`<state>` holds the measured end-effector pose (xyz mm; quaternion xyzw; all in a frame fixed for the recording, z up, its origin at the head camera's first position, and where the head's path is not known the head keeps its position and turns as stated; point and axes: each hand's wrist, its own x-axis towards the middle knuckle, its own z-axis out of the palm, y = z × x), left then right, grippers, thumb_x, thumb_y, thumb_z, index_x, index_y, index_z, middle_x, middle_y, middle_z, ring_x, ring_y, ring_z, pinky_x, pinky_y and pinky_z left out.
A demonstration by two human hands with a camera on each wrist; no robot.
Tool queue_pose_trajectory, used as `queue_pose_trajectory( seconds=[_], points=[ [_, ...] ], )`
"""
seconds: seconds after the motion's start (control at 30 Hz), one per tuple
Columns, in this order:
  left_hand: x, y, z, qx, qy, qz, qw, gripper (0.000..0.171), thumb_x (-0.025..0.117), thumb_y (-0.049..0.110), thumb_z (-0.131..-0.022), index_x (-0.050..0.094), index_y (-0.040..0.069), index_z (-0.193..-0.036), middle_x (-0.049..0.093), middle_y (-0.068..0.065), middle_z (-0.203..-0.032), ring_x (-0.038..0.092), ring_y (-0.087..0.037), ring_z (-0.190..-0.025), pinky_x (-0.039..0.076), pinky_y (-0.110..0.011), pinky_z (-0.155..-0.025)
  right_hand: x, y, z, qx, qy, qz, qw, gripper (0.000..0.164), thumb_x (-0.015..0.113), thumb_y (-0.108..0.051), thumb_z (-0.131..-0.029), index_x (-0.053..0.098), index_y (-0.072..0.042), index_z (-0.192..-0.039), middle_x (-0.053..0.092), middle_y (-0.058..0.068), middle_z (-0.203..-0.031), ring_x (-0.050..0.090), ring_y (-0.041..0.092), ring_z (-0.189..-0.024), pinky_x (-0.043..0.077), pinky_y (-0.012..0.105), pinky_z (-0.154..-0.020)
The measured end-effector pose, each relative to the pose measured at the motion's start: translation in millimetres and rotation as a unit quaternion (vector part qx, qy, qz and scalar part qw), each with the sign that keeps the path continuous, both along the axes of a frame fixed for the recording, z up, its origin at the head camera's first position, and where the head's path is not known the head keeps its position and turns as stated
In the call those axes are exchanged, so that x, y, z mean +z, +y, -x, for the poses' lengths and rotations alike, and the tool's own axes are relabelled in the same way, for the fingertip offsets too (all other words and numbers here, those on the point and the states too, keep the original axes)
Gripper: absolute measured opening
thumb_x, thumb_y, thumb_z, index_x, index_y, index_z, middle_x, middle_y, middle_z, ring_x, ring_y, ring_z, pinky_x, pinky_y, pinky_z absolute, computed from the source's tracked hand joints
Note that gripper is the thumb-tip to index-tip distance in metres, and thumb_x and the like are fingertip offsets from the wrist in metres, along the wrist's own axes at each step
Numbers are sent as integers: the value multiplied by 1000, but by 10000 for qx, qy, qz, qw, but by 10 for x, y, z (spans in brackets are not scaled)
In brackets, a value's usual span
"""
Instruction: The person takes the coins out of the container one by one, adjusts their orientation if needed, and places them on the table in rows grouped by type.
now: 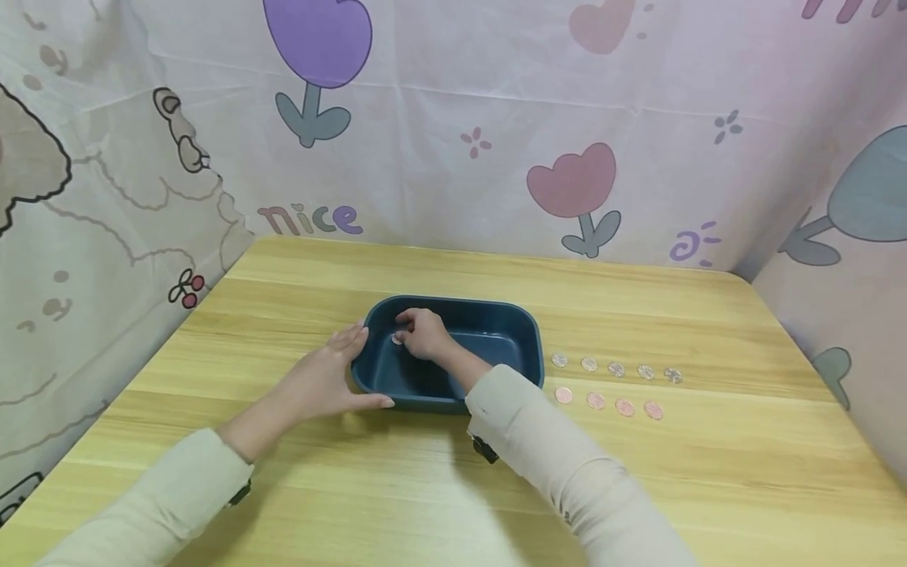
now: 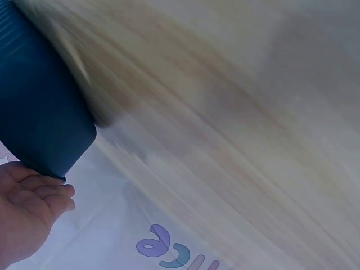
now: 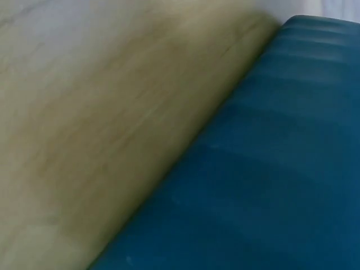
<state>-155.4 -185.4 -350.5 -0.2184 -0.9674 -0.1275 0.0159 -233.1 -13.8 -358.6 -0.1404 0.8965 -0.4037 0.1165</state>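
Observation:
A dark blue rectangular box (image 1: 506, 313) with rounded corners stands on the table, its open top facing up. My left hand (image 1: 319, 379) grips its left end, thumb along the front rim and fingers over the side. In the left wrist view, the fingers of that hand (image 2: 34, 199) meet the rim of the box (image 2: 45, 107). Inside the box my right hand (image 1: 427, 334) reaches down with bent fingers, holding a small coin (image 1: 397, 339) at its fingertips by the left wall. The right wrist view shows only the outer wall of the box (image 3: 264, 163) and the tabletop.
Right of the box, several silvery coins (image 1: 616, 369) lie in a row on the wooden table (image 1: 744, 465). Several copper-coloured coins (image 1: 624, 407) form a second row nearer me. A printed cloth (image 1: 453, 181) hangs behind the table and along both sides.

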Motion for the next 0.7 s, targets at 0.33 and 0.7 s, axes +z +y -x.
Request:
queue_pose_trajectory(
  seconds=[0.33, 0.7],
  points=[
    [22, 7, -4, -43, -5, 3, 10000, 108, 65, 68, -68, 36, -9, -138, 28, -24, -148, 31, -45, -133, 34, -56, -105, -79, -22, -2, 600, -63, -723, 9956, 33, 54, -11, -93, 57, 0, -123, 62, 13, -118, 57, 22, -110, 47, 34, -98],
    [20, -8, -13, -88, 23, -32, 10000, 107, 67, 66, -68, 36, -9, -137, 28, -25, -148, 31, -44, -134, 33, -55, -106, -86, -57, -101, 448, 309, -1154, 9918, 13, 60, -14, -90, 61, -4, -97, 63, 8, -91, 51, 15, -73, 46, 24, -68]
  ],
)
